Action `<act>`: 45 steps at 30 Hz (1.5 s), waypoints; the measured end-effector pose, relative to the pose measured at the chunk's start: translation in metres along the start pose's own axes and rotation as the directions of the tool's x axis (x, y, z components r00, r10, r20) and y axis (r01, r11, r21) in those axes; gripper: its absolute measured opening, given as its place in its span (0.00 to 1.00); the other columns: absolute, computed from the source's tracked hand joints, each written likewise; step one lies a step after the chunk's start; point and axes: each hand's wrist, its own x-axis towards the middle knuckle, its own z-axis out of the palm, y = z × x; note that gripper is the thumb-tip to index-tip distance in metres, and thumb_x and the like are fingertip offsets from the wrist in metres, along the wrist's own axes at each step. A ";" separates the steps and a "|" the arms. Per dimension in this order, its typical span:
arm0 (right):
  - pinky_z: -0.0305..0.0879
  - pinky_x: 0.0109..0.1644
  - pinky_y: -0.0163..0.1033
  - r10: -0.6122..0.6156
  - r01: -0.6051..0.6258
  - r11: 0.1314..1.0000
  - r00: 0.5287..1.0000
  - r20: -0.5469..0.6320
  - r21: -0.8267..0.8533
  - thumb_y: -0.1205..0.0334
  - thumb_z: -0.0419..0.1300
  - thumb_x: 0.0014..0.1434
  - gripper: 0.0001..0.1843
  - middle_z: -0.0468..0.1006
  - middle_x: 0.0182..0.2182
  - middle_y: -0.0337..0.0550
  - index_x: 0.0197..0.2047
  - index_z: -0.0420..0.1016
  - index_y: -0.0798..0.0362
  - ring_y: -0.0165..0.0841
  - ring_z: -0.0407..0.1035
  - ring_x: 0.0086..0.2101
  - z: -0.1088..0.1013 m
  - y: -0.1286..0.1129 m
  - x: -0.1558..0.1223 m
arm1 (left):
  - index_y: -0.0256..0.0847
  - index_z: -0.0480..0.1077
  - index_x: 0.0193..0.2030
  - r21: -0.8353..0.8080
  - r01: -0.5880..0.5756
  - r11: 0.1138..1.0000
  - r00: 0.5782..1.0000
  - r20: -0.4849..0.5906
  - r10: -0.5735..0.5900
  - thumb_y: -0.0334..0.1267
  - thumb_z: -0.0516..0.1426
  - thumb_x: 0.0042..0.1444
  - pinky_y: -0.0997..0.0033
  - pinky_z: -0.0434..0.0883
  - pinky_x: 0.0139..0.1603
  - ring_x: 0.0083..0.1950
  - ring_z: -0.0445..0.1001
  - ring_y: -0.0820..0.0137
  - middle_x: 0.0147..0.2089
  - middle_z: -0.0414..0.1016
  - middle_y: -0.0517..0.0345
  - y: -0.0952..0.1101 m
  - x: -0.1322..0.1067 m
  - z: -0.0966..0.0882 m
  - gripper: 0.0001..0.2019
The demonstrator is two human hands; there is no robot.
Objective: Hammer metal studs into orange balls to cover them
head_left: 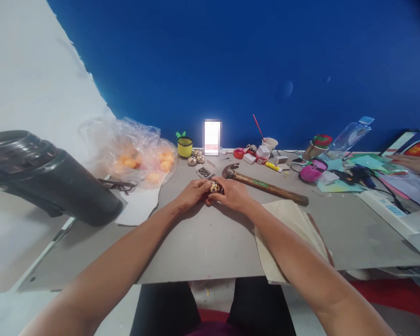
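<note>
My left hand and my right hand meet at the middle of the grey table, fingers closed round a small round gold-and-dark patterned ball held between them. Just behind my right hand lies a hammer with a wooden handle, its head near my fingers. Three similar patterned balls sit farther back beside a yellow cup.
A clear bag of orange fruit lies at the back left, a black cylinder at the far left. Folded beige cloth sits under my right forearm. Papers, a bottle, cables and another person's hand crowd the right.
</note>
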 end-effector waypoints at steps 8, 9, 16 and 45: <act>0.62 0.47 0.39 -0.063 0.066 0.997 0.995 -0.082 0.037 0.50 0.61 0.66 0.16 0.85 0.47 0.40 0.54 0.79 0.44 0.40 0.75 0.46 -0.001 0.000 -0.003 | 0.33 0.74 0.39 -0.055 0.010 0.998 1.000 0.023 -0.009 0.61 0.61 0.60 0.71 0.73 0.31 0.30 0.75 0.70 0.32 0.76 0.51 0.000 0.000 -0.001 0.27; 0.62 0.47 0.39 -0.055 0.058 0.998 0.996 -0.074 0.031 0.50 0.61 0.66 0.16 0.85 0.47 0.40 0.54 0.78 0.44 0.40 0.76 0.46 -0.002 -0.001 -0.003 | 0.33 0.74 0.39 -0.050 0.009 0.999 1.000 0.027 -0.008 0.61 0.62 0.60 0.71 0.73 0.31 0.30 0.76 0.70 0.32 0.76 0.51 -0.001 -0.001 -0.001 0.26; 0.64 0.47 0.40 0.020 -0.020 1.000 1.000 0.016 0.004 0.47 0.63 0.64 0.24 0.85 0.47 0.42 0.60 0.75 0.43 0.43 0.76 0.46 -0.004 -0.004 -0.001 | 0.34 0.73 0.40 0.058 0.001 0.998 1.000 -0.029 0.001 0.57 0.66 0.57 0.71 0.74 0.30 0.27 0.75 0.72 0.30 0.76 0.55 0.000 -0.001 0.000 0.24; 0.67 0.53 0.41 -0.069 0.072 0.995 0.997 -0.042 0.070 0.60 0.58 0.66 0.26 0.83 0.54 0.42 0.67 0.73 0.42 0.40 0.76 0.50 -0.003 -0.008 -0.005 | 0.36 0.70 0.52 0.074 -0.010 0.997 1.000 -0.002 0.010 0.55 0.66 0.58 0.68 0.73 0.31 0.29 0.78 0.68 0.32 0.79 0.53 0.008 -0.006 0.003 0.26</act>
